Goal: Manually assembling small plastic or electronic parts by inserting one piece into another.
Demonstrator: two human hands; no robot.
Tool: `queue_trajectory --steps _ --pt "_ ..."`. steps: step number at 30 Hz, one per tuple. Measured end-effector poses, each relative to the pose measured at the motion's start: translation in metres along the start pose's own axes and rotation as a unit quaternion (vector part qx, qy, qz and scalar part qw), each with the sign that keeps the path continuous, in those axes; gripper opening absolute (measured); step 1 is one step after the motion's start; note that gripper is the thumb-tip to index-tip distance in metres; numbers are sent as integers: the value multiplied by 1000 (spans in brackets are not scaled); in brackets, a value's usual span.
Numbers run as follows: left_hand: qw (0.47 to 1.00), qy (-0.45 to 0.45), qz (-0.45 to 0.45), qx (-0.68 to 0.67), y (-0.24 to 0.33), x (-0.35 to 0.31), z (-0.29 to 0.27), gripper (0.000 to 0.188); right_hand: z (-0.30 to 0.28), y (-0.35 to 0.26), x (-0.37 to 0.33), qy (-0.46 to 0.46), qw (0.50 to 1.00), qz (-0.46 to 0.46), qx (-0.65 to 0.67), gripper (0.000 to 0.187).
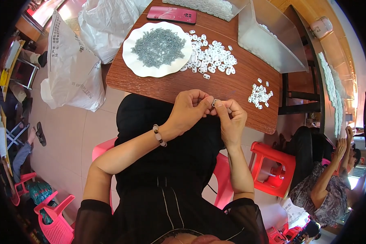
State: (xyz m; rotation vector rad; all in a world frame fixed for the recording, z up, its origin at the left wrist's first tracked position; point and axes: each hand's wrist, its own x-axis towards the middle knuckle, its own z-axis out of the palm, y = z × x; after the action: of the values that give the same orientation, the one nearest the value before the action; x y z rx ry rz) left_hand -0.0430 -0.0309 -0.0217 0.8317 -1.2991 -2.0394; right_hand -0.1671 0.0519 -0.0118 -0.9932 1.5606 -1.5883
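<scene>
Brown wooden surface [232, 87] carries a white plate of grey screws [157, 48] beside a heap of small white plastic clips [210, 57]. Both hands meet over the lap at its near edge: left hand [190, 109] and right hand [232, 118] pinch one small clip [214, 102] between fingertips (apparently mid-assembly), wrists bent inward.

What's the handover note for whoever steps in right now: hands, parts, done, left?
Left hand and right hand: fingertips pinched together on one small part at the table edge, above the lap.
Parts: grey screws heaped on the white plate; large pile of white pieces beside it; small pile of white pieces to the right.
Done: cannot tell which pile is finished work.
Left: both the plate and the large pile remain well stocked.
</scene>
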Motion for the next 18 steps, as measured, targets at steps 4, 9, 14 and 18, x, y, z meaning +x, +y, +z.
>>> queue_trajectory --steps 4,9,14,18 --pt "1000 -7 -4 -30 0 0 -1 22 1 -4 1 4 1000 8 18 12" --pt "999 -26 -8 -46 1 0 -5 27 0 -3 0 3 1000 13 28 13" --pt "997 -34 -18 -69 3 0 -7 28 -3 -1 1 11 1000 20 19 13" --pt "998 -25 -15 -52 1 0 -6 24 -2 -2 2 14 999 23 23 14"
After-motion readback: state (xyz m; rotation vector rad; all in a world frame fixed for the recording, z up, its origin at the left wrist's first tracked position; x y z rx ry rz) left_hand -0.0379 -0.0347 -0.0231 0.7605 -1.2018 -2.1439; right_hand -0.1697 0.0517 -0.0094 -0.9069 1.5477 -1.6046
